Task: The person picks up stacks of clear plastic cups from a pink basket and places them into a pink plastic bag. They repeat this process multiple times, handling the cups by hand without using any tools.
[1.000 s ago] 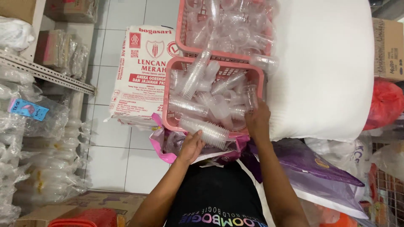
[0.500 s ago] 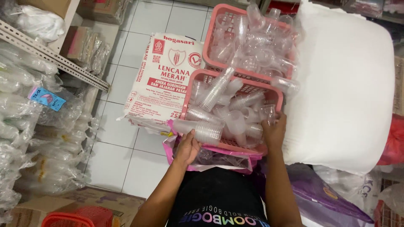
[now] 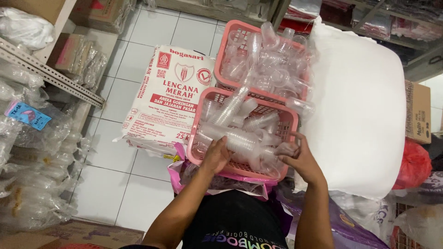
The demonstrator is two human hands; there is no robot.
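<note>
Far left: metal shelf rail (image 3: 50, 76) with bagged clear packaging (image 3: 32, 184) stacked below, down to the white tiled floor (image 3: 134, 60). Right of that, a white printed sack (image 3: 168, 99) lying flat, its near-right corner just beside the near pink basket (image 3: 199, 131).

Left hand (image 3: 216, 156) inside that basket at its near-left side, fingers curled over a stack of clear plastic cups (image 3: 240, 140), pressing on it from above; whether closed fully round it, cannot tell. More loose and nested cups heaped through the basket, some tilted, one long stack leaning toward the far rim.

Right hand (image 3: 302, 161) at the basket's near-right corner, fingers spread against the cups and rim there, not visibly pinching anything.

Far pink basket (image 3: 224, 50) touching the near one, also full of cups. Right again: large white bulging bag (image 3: 360, 110), pressed against both baskets. Red bag (image 3: 413, 166) and cardboard box (image 3: 417, 110) at far right.

Risks, as judged: thin cups cracking or denting under the left hand's downward pressure; the leaning stack sliding apart if neighbours get shifted; cups near the right rim tipping out against the white bag; near basket sitting on crumpled pink wrapping (image 3: 177, 173), so possibly rocking if pushed at one corner.
</note>
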